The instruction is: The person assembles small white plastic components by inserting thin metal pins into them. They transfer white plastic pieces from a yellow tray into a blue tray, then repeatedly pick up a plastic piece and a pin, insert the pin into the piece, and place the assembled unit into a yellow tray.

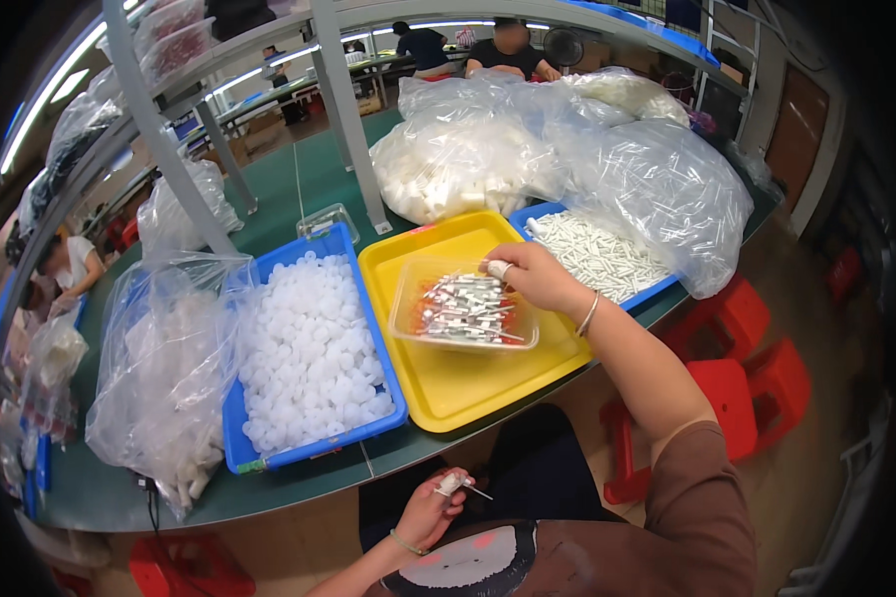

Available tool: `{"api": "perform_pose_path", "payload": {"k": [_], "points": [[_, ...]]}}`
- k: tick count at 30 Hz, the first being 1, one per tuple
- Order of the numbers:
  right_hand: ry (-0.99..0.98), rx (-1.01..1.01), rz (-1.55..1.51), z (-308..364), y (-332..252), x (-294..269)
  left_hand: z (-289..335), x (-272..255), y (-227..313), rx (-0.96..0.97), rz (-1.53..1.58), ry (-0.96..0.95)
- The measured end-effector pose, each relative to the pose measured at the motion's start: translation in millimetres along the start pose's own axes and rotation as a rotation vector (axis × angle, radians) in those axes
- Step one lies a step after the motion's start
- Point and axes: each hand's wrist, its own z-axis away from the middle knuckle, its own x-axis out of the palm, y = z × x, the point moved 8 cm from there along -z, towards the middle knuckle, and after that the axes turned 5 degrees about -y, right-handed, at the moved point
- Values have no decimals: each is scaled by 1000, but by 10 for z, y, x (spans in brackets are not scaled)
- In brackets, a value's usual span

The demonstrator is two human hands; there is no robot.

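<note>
My right hand point(538, 276) is closed on the far right rim of a clear plastic box point(408, 323), one finger wrapped in white. In the box are many thin metal-and-white pieces point(465, 306) with orange-red parts. It is over the yellow tray point(458, 398); whether it rests there I cannot tell. Low above my lap, my left hand point(430, 512) is closed on a thin light-coloured rod point(478, 492), a white wrap on its finger. The rod's other end is hidden by the fingers.
A blue tray point(396, 393) of white round plastic pieces stands left, another blue tray point(657, 286) of white tubes right. Filled plastic bags point(159, 368) flank them and sit behind. Grey posts point(343, 109) rise from the green table point(269, 214). Red stools point(727, 398) stand right; other people are beyond.
</note>
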Motion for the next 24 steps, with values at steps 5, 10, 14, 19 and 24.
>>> {"api": "perform_pose_path", "payload": {"k": [5,10,14,19,24], "points": [[219,177,-113,26,191,-904,25,-17,13,0,13,23],[395,212,135,307,585,-1780,-13,15,-18,-1,10,-7],[480,249,397,520,927,-2031,-63,68,-52,-18,20,-21],[420,230,387,563,1103,-2012,-64,44,-42,-21,16,3],[426,230,231,476,1138,-2031,-90,47,-41,-30,4,23]]}}
